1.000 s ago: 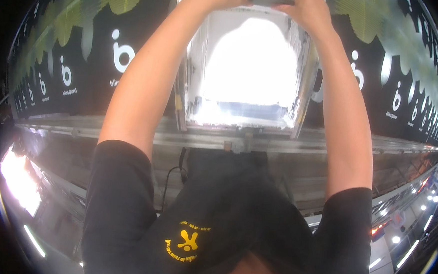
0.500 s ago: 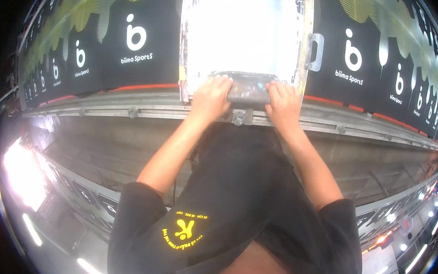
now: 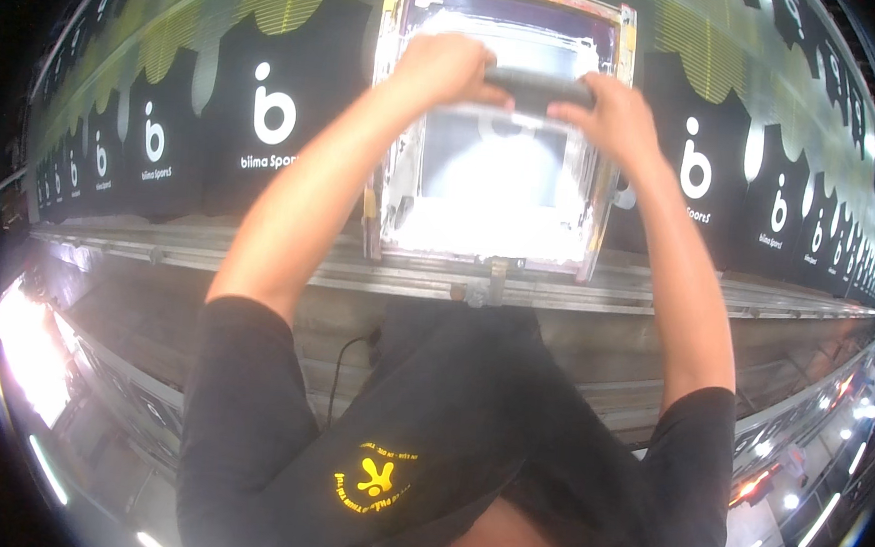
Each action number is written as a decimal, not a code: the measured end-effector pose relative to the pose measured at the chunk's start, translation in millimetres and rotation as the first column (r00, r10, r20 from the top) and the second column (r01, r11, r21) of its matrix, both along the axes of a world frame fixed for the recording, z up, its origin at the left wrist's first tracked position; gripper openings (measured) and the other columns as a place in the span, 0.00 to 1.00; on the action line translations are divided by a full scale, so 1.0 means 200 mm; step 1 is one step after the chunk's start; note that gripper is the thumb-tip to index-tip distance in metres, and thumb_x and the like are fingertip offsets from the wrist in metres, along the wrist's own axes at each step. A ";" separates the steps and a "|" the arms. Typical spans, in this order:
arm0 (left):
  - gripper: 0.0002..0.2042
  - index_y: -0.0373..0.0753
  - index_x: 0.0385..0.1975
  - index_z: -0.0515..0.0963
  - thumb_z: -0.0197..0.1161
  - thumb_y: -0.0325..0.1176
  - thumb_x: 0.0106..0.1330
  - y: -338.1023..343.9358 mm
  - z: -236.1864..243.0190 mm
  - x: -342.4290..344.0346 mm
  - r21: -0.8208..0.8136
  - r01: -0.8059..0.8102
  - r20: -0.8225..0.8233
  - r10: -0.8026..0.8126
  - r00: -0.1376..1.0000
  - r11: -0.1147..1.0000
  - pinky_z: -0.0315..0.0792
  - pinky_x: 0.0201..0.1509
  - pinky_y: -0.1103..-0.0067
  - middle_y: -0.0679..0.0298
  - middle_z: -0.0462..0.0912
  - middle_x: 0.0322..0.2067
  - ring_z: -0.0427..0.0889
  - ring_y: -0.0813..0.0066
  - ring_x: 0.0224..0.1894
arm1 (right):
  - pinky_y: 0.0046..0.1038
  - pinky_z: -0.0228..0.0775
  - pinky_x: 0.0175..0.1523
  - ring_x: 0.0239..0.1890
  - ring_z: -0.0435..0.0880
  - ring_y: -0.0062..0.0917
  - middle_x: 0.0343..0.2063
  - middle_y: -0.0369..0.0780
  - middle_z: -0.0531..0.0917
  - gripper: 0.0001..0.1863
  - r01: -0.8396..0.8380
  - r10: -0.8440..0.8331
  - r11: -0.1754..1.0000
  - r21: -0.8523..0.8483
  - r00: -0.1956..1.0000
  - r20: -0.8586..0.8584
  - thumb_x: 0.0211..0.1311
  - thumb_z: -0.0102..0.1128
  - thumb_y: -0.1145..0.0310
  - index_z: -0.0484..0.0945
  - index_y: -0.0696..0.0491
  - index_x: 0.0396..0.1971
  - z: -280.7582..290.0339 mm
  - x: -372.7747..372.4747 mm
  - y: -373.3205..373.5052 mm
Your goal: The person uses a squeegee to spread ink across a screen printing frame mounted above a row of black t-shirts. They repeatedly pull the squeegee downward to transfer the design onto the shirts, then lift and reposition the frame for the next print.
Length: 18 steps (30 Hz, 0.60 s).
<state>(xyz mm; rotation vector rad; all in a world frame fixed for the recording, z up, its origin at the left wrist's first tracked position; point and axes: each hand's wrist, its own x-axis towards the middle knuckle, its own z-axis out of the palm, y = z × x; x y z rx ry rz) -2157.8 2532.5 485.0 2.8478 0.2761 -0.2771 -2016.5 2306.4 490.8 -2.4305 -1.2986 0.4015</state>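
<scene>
My left hand [image 3: 455,72] and my right hand [image 3: 612,119] both grip a long dark grey squeegee [image 3: 537,91], one at each end, held across the upper part of a screen-printing frame [image 3: 624,44]. The frame's inside is smeared with white ink [image 3: 490,227] along the lower side. A pale mark shows through the middle of the mesh, partly hidden by glare. My fingers are curled around the tool.
Rows of black garment panels [image 3: 270,63] with white logos lie on a long printing table to both sides. A metal rail [image 3: 696,299] runs along its front edge. A dark cable [image 3: 337,368] hangs below; bright lamps [image 3: 824,508] show at the rims.
Both hands and the squeegee moved from the frame's far edge to its near edge half a second ago, and are now back up in its upper part.
</scene>
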 end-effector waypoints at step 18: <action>0.21 0.43 0.21 0.82 0.78 0.55 0.53 -0.32 -0.21 -0.43 -0.078 -0.036 0.210 0.051 0.976 0.996 0.79 0.32 0.65 0.60 0.83 0.22 0.86 0.60 0.28 | 0.44 0.74 0.41 0.35 0.83 0.48 0.29 0.48 0.82 0.23 -0.050 0.065 0.973 0.227 0.996 -0.061 0.49 0.81 0.54 0.79 0.57 0.28 -0.26 -0.36 -0.26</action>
